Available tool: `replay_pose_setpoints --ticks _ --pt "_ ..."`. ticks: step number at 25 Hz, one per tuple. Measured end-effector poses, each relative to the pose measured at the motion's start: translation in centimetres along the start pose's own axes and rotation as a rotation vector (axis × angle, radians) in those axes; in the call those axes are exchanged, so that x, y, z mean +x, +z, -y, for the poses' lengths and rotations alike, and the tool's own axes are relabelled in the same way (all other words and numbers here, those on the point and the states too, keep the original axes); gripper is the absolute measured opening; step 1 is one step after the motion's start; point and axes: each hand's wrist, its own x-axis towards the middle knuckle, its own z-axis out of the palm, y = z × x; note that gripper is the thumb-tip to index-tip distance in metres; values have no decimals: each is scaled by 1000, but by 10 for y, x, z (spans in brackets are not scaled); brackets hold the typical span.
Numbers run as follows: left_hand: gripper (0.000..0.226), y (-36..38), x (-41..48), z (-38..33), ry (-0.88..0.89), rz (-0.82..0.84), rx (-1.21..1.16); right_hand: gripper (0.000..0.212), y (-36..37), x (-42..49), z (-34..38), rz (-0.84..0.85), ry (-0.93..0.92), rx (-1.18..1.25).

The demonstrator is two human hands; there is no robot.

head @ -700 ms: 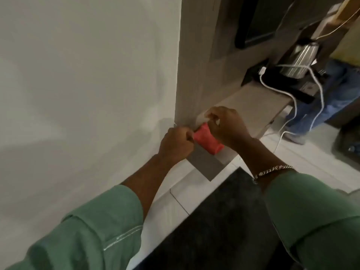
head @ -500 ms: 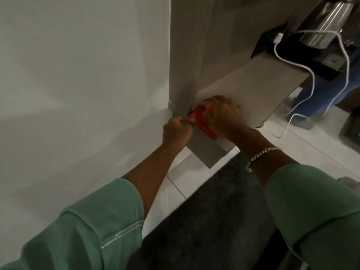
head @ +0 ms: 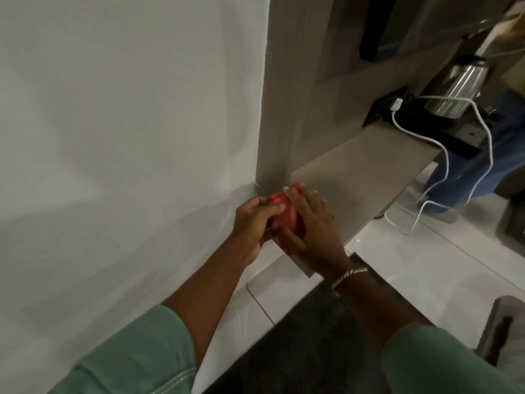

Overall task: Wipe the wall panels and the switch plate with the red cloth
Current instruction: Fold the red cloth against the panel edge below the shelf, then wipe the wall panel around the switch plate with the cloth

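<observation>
The red cloth (head: 287,213) is bunched between both my hands at the near corner of a grey wood shelf (head: 360,172). My left hand (head: 252,220) grips its left side, fingers curled over it. My right hand (head: 309,226) covers it from the right, fingertips over its top. A grey wood wall panel (head: 287,109) rises just behind the cloth, next to a plain white wall (head: 127,123). No switch plate shows in this view.
A steel kettle (head: 457,83) sits on a black base at the shelf's far end, with white cables (head: 443,155) hanging to the pale tiled floor (head: 426,274). A dark mat (head: 306,345) lies below my arms. A person in blue trousers (head: 488,172) stands at right.
Both hands have shifted slightly down and toward me with the cloth, which is now more bunched up between them. The view has tilted up, showing more of the kettle.
</observation>
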Motion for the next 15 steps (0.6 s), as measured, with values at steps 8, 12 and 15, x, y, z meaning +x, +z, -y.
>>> replay_pose_setpoints --ticks 8,12,15 --pt "22 -94 -178 -149 458 -83 253 73 -32 -11 222 -353 -327 314" --pt "28 -173 -311 -221 840 -222 332 71 -35 -16 367 -553 -548 433" --pt "29 -229 -397 -256 1165 -397 428 75 -38 -23 461 -621 -670 552"
